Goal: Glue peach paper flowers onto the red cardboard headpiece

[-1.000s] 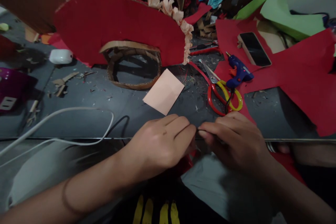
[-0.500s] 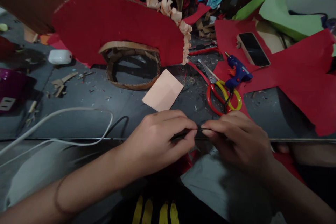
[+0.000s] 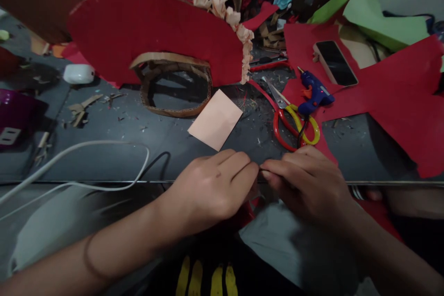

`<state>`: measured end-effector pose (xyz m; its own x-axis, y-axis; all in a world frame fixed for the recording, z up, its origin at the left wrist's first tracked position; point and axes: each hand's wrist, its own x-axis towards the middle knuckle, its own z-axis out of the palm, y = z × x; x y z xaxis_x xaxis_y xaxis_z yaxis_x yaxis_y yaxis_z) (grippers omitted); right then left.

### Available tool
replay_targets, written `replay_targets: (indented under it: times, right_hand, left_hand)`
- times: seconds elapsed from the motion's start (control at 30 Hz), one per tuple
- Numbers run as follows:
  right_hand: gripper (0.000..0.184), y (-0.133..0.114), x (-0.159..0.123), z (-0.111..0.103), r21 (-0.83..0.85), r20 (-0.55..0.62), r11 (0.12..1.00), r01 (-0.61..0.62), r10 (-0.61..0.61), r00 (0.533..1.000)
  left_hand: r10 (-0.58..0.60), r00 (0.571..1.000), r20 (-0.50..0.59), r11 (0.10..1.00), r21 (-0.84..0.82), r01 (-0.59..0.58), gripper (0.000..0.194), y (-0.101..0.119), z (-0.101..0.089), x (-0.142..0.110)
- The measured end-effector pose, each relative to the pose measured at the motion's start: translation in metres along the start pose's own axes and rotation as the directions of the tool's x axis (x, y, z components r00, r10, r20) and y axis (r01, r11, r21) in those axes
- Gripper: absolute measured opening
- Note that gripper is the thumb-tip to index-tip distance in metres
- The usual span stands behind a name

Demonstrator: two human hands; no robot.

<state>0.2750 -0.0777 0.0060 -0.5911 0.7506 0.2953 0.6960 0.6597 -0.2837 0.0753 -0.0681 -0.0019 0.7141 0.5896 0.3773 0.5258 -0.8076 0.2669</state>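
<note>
Both hands meet at the table's front edge, fingertips pinched close together. My left hand (image 3: 217,185) is closed with its knuckles turned up, and what it grips is mostly hidden. My right hand (image 3: 308,180) pinches a thin dark strand (image 3: 262,169) between thumb and forefinger; only a short bit shows between the hands. Just beyond my left hand lies a peach paper rectangle (image 3: 215,120). Scissors (image 3: 294,118) with red and yellow handles lie beyond my right hand, beside a blue glue gun (image 3: 315,92).
A red cardboard shape (image 3: 156,27) with crumpled peach paper along its edge stands at the back, joined to a cardboard band (image 3: 176,112). Red paper (image 3: 398,88) and a phone (image 3: 335,62) lie right. At left are a white case (image 3: 79,74) and a white cable (image 3: 69,151).
My left hand has rolled over, its fingers curling in so the knuckles face up. The right fingertips have shifted slightly left, and less of the dark strand shows.
</note>
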Motion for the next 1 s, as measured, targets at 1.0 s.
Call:
replay_targets:
  times: [1.0]
  right_hand:
    - [0.006, -0.005, -0.002, -0.008, 0.087, -0.152, 0.990, -0.113, 0.125, 0.980]
  left_hand:
    - [-0.446, 0.895, -0.012, 0.693, -0.637, 0.337, 0.010, 0.004, -0.011, 0.014]
